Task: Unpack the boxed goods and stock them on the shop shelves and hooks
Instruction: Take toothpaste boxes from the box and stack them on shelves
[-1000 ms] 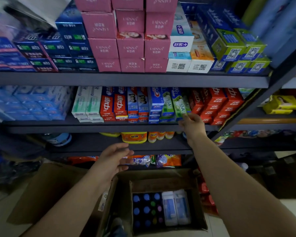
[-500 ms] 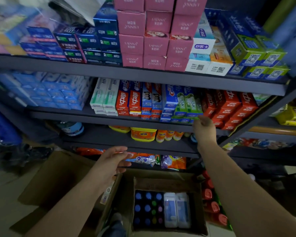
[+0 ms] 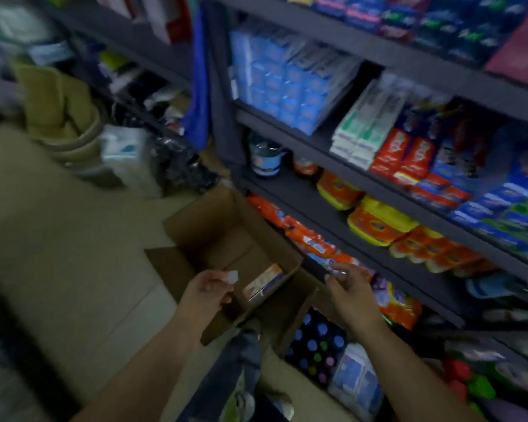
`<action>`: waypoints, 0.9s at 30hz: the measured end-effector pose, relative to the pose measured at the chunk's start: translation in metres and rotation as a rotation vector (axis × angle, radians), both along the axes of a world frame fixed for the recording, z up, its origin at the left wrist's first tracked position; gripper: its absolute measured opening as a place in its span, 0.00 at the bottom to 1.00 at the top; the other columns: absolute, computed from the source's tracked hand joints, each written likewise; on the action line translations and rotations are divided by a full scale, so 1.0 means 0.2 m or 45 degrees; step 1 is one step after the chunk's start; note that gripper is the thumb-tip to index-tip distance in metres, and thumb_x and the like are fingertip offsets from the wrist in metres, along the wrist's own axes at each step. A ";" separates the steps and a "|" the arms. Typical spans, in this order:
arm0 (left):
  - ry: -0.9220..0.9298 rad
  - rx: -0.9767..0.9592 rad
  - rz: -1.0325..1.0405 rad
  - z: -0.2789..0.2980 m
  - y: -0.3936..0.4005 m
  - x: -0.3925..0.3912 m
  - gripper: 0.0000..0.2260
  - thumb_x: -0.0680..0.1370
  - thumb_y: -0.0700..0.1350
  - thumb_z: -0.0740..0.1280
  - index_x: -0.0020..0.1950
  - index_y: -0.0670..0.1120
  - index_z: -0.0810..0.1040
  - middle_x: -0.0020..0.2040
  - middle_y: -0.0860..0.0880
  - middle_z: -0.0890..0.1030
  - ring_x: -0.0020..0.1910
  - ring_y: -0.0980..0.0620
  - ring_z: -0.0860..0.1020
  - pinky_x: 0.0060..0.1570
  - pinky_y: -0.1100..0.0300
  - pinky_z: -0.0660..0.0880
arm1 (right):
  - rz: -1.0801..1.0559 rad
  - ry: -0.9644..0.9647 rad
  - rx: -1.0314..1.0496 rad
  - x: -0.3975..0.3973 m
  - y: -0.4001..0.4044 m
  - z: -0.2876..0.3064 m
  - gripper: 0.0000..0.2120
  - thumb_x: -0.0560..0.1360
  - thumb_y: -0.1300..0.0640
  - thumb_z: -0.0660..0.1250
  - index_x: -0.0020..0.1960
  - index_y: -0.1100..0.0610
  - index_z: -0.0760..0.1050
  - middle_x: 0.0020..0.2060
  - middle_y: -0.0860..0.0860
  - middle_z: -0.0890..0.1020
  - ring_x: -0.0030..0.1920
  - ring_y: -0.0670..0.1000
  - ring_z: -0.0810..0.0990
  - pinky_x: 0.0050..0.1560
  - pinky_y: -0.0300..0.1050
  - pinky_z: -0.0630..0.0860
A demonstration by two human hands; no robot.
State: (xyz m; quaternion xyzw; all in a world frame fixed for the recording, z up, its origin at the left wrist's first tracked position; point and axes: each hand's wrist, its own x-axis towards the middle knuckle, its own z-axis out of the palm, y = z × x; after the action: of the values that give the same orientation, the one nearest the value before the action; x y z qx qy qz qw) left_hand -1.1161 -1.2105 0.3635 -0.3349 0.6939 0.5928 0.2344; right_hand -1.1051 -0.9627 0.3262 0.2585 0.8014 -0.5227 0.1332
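Note:
An open brown cardboard box (image 3: 214,226) stands on the floor in front of the shelves, with one orange and blue carton (image 3: 262,283) lying inside. My left hand (image 3: 206,295) hovers over its near edge and pinches a small whitish piece (image 3: 233,276) between thumb and fingers. My right hand (image 3: 352,295) hangs over the gap between this box and a second box (image 3: 293,388), fingers loosely curled with nothing seen in them. The second box holds dark bottles with coloured caps (image 3: 316,345) and white-blue packs (image 3: 357,380). The frame is blurred.
Dark grey shelving (image 3: 378,184) fills the right side, stocked with toothpaste cartons (image 3: 406,153), blue packs (image 3: 284,83) and orange-yellow packs (image 3: 375,223). Bags and stacked goods (image 3: 125,156) crowd the left back. Pale tiled floor (image 3: 73,254) lies to the left.
The view has swung left and down. My right hand came off the toothpaste shelf and dropped to the boxes. My left hand now pinches a small whitish piece.

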 end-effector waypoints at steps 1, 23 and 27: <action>-0.017 -0.014 0.037 -0.03 -0.07 0.04 0.06 0.77 0.34 0.65 0.49 0.44 0.75 0.47 0.44 0.79 0.39 0.52 0.77 0.36 0.63 0.72 | 0.052 -0.054 -0.021 -0.01 -0.07 -0.02 0.09 0.78 0.54 0.65 0.58 0.50 0.72 0.48 0.50 0.80 0.46 0.52 0.80 0.49 0.48 0.77; -0.221 0.024 -0.032 -1.50 -0.35 -0.42 0.08 0.80 0.38 0.61 0.56 0.47 0.74 0.49 0.47 0.80 0.42 0.54 0.78 0.38 0.65 0.71 | 0.301 -0.475 -0.026 -0.68 -0.62 -1.35 0.13 0.78 0.53 0.64 0.62 0.49 0.72 0.57 0.51 0.78 0.56 0.50 0.78 0.44 0.40 0.75; -0.275 0.006 -0.117 -1.97 -0.30 -0.52 0.08 0.80 0.39 0.60 0.57 0.46 0.74 0.51 0.46 0.79 0.45 0.53 0.78 0.37 0.65 0.70 | 0.424 -0.510 0.060 -0.88 -0.69 -1.78 0.16 0.79 0.56 0.63 0.66 0.52 0.71 0.57 0.50 0.76 0.59 0.52 0.76 0.60 0.52 0.75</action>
State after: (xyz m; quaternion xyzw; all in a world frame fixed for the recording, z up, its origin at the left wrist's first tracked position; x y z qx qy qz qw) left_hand -1.2194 -1.2714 -0.0300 -0.3640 0.6779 0.5434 0.3356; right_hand -1.2811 -1.1016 -0.0293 0.2244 0.8024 -0.4133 0.3673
